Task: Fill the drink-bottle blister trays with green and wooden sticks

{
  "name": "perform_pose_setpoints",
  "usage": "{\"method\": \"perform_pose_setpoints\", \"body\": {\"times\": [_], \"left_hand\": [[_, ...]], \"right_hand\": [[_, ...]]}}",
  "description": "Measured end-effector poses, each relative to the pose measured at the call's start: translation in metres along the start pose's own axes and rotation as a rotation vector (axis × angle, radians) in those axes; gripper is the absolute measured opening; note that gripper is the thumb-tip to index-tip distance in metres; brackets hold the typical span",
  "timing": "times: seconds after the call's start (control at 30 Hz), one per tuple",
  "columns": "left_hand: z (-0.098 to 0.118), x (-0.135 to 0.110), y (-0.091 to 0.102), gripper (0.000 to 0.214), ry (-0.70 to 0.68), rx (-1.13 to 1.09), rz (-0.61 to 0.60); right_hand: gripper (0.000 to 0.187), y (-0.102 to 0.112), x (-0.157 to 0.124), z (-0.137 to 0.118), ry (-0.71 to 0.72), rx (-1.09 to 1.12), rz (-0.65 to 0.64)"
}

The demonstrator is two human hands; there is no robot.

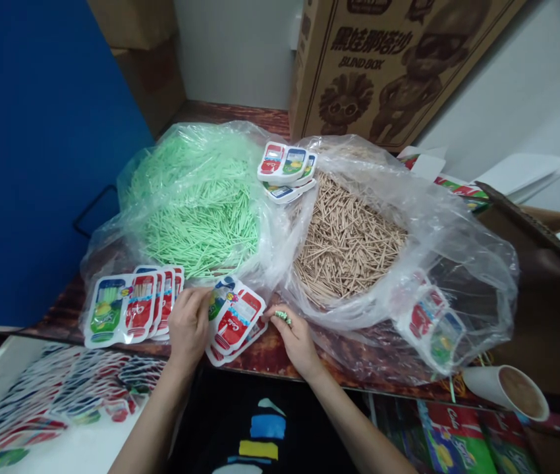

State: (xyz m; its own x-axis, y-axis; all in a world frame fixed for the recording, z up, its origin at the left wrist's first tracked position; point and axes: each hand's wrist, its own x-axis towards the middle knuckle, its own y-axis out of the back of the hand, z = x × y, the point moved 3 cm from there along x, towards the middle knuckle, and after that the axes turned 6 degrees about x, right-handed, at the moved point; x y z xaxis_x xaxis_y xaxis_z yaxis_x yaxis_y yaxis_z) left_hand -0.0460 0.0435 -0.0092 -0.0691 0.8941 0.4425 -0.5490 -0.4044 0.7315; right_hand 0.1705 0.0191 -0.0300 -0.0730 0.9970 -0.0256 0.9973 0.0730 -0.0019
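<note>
My left hand (188, 326) pinches the left edge of a small stack of white plastic packets (238, 322) printed with red and green soda bottles, near the table's front edge. My right hand (294, 336) is closed on a small bunch of green sticks (282, 317) just right of those packets. Behind them lie two open clear bags, one full of green sticks (196, 204) and one full of tan sticks (346, 240). A fanned row of filled packets (132, 306) lies left of my left hand.
More packets (287, 168) rest between the two bags and inside the right bag (433, 322). A printed cardboard box (389, 66) stands at the back. A paper cup (510, 390) lies tipped at the right. A white tray of packets (37, 408) sits lower left, a blue panel (37, 145) beside it.
</note>
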Motion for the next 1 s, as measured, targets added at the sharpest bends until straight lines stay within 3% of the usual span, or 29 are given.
{"method": "perform_pose_setpoints", "body": {"times": [0.2,0.33,0.53,0.63,0.73,0.87,1.0], "left_hand": [[0.001,0.0,0.004,0.017,0.021,-0.14,-0.027],[0.003,-0.002,0.006,0.017,0.041,-0.199,-0.024],[0.005,-0.006,-0.002,0.016,0.101,-0.316,-0.042],[0.006,-0.007,-0.006,0.016,0.133,-0.364,-0.049],[0.007,-0.006,-0.007,0.016,0.168,-0.416,-0.035],[0.008,-0.003,-0.007,0.017,0.23,-0.495,-0.033],[0.012,-0.001,-0.01,0.016,0.302,-0.628,-0.09]], "right_hand": [[0.013,0.004,0.0,-0.001,-0.035,0.005,0.006],[0.018,0.004,0.017,-0.021,-0.068,0.021,-0.092],[0.005,-0.021,0.096,-0.07,0.007,-0.186,-0.214],[0.015,-0.039,0.139,-0.076,0.065,-0.286,-0.267],[0.018,-0.049,0.164,-0.073,0.112,-0.306,-0.226],[0.014,-0.048,0.164,-0.073,0.038,0.091,-0.155],[0.02,-0.05,0.143,-0.081,-0.205,0.635,-0.327]]}}
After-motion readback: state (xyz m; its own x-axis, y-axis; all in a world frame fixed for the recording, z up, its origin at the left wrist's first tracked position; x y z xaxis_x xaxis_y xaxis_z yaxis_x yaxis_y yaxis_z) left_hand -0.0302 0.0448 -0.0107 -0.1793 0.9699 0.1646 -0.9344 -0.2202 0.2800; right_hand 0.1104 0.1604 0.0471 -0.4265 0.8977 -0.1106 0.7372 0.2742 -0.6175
